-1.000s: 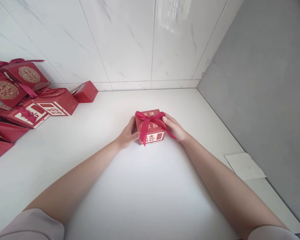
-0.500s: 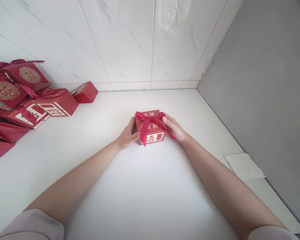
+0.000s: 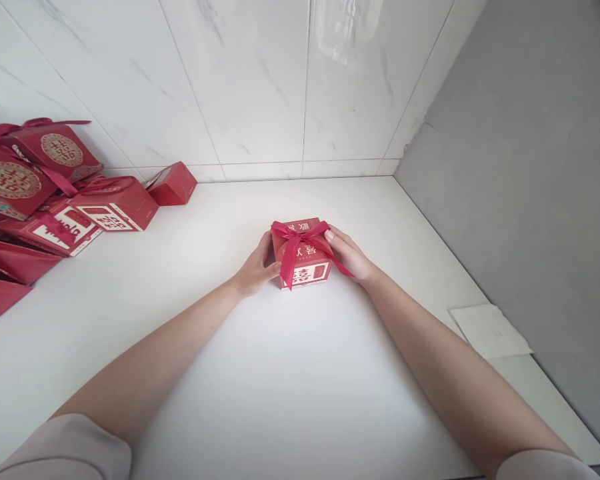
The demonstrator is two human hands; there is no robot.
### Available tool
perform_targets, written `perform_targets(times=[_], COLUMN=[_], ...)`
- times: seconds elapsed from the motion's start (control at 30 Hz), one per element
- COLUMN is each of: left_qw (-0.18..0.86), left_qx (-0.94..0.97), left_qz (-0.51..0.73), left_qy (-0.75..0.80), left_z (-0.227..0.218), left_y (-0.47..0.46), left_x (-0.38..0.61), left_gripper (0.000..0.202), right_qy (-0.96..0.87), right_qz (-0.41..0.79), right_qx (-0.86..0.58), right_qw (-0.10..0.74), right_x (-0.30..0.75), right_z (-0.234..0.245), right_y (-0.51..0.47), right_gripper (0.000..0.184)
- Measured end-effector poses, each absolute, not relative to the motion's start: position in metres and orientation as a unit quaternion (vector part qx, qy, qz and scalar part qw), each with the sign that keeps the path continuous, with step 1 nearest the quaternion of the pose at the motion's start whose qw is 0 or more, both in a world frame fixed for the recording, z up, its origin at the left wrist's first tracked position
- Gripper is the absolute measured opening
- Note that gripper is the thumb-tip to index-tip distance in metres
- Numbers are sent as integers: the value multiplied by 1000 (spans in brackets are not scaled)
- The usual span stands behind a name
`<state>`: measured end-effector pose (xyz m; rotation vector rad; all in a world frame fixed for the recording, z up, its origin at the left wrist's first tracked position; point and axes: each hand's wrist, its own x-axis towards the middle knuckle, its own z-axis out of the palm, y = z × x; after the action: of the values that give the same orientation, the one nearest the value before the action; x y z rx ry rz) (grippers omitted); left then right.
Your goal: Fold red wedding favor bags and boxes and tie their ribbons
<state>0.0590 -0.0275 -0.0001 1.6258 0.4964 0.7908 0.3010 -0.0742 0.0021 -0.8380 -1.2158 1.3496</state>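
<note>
Nothing had visibly moved since the earlier frame. Red gift box point(image 3: 306, 260), one, topped by a ribbon bow point(image 3: 300, 236), sat on the counter point(image 3: 290, 373) — left hand point(image 3: 256, 268) and right hand point(image 3: 350, 255) gripping opposite sides, presumably for steadiness. Other boxes point(image 3: 80, 233): heaped well left of it.

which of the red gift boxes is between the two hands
The bow-tied gift box standing alone, flanked by the left hand and right hand; the other red boxes are clustered at the left.
</note>
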Motion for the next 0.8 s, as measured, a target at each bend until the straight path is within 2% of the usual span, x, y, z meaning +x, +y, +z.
perform_targets(times=[0.63,0.8], left_qw=[598,598], left_qx=[695,694], left_qz=[336,338], left_qy=[216,215], left_z=[1,-1], left_y=[-28,-27], left_x=[59,60], left_gripper=[98,98], right_qy=[-511,-513], right_qz=[552,554], right_qx=[-370,-363], right_qw=[546,547], right_x=[297,298], right_z=[5,3], right_y=[-72,-72], right_gripper=[56,54])
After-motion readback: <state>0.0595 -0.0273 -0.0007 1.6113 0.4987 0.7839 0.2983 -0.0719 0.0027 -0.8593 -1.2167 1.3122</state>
